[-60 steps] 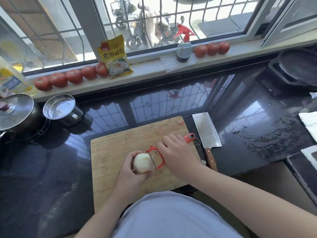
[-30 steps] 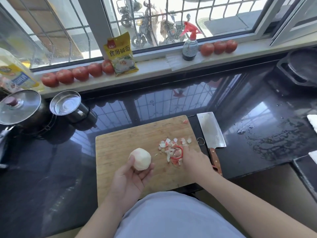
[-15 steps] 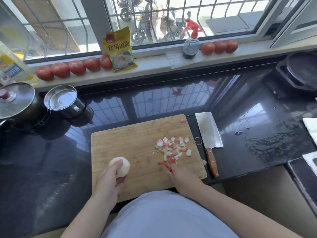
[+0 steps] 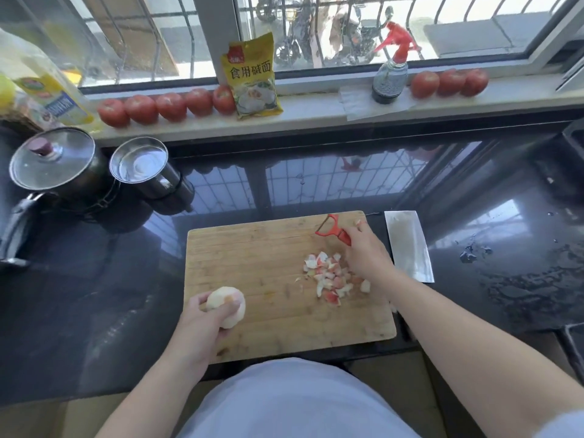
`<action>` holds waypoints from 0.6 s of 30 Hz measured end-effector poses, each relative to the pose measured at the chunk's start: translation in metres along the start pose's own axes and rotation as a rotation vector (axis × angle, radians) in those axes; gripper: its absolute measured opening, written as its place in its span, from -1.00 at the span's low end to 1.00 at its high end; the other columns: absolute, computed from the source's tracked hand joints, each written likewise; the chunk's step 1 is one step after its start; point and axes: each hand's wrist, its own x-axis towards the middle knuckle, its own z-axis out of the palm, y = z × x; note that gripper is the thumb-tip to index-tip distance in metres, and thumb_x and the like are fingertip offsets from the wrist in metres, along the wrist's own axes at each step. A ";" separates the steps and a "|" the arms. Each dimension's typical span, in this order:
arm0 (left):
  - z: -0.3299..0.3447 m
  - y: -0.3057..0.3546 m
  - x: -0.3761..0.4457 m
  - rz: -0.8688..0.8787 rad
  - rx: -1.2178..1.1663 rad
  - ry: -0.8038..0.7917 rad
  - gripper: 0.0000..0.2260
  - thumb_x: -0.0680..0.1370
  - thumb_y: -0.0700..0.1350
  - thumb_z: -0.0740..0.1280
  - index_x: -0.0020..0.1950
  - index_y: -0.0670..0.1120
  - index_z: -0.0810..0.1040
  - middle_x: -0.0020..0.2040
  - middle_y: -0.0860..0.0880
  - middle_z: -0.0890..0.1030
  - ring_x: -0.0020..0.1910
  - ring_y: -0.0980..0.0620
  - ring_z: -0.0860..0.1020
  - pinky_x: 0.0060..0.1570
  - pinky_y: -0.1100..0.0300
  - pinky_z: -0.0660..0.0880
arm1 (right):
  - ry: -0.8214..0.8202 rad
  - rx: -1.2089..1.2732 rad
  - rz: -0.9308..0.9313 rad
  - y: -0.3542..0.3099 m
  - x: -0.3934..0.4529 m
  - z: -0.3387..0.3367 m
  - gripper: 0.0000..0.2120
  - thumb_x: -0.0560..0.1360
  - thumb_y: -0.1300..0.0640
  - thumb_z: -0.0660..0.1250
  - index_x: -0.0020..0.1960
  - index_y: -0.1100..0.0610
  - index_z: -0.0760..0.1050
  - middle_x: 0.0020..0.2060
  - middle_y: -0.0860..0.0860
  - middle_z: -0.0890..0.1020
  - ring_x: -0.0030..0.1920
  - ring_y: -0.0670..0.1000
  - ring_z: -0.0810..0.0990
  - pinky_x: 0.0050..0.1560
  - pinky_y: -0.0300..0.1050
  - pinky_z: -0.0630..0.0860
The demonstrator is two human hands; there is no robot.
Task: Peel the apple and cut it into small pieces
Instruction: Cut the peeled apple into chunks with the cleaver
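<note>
The peeled, pale apple [image 4: 228, 306] sits at the left edge of the wooden cutting board [image 4: 268, 257], and my left hand [image 4: 197, 330] grips it from the near side. My right hand [image 4: 368, 252] holds the red peeler [image 4: 333, 230] by its handle at the board's far right corner, the blade end pointing left. A heap of red and white peel scraps [image 4: 331, 275] lies on the board just left of my right wrist. The cleaver [image 4: 409, 245] lies flat on the counter right of the board, its handle hidden behind my right forearm.
Two steel pots [image 4: 139, 162] stand on the black counter [image 4: 316, 184] at the far left. Tomatoes [image 4: 172, 105], a yellow packet [image 4: 252, 77] and a spray bottle [image 4: 390, 74] line the window sill. Water drops [image 4: 474, 249] lie right of the cleaver.
My right hand carried the peeler from the peel heap up to the board's far right corner. My left hand moved the apple left and down onto the board's left edge.
</note>
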 end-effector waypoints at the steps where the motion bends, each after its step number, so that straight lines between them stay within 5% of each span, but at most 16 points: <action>1: -0.003 -0.001 -0.001 -0.006 -0.004 0.007 -0.55 0.52 -0.12 0.53 0.35 -0.06 0.46 0.24 -0.07 0.58 0.19 -0.09 0.60 0.09 0.00 0.61 | 0.019 0.028 0.002 0.000 0.003 -0.001 -0.69 0.45 0.25 0.21 0.01 -0.16 0.38 0.07 -0.07 0.39 -0.08 0.10 0.51 -0.19 -0.02 0.42; 4: -0.005 -0.002 -0.005 -0.028 -0.021 0.013 -0.59 0.54 -0.14 0.51 0.34 -0.08 0.46 0.23 -0.08 0.59 0.20 -0.09 0.60 0.16 -0.05 0.61 | 0.187 0.100 0.138 0.010 0.017 -0.003 -0.79 0.46 0.23 0.18 -0.03 -0.04 0.43 -0.11 -0.05 0.42 -0.10 0.10 0.53 -0.18 0.02 0.45; 7: -0.005 -0.002 -0.007 -0.043 -0.031 0.019 -0.60 0.54 -0.13 0.51 0.32 -0.08 0.47 0.24 -0.09 0.59 0.20 -0.10 0.61 0.19 -0.09 0.61 | 0.297 0.024 0.183 0.033 0.037 -0.003 -0.90 0.53 0.14 0.22 -0.07 0.14 0.49 -0.09 0.00 0.43 -0.07 0.13 0.50 -0.17 0.03 0.43; 12: -0.006 0.000 -0.008 -0.057 -0.054 0.012 -0.67 0.55 -0.15 0.50 0.25 -0.05 0.48 0.25 -0.10 0.58 0.23 -0.12 0.59 0.11 -0.01 0.61 | 0.168 -0.130 -0.051 0.043 0.044 0.015 -0.83 0.52 0.26 0.20 0.05 0.22 0.52 0.11 0.11 0.47 0.09 0.13 0.38 0.08 0.04 0.44; 18: -0.007 0.001 0.001 -0.073 -0.054 0.006 -0.60 0.56 -0.14 0.49 0.34 -0.09 0.44 0.25 -0.10 0.56 0.22 -0.11 0.59 0.12 0.00 0.60 | 0.066 -0.220 -0.051 0.034 0.019 0.018 -0.77 0.47 0.28 0.25 0.10 0.14 0.52 0.09 0.05 0.46 0.08 0.07 0.37 0.04 -0.03 0.47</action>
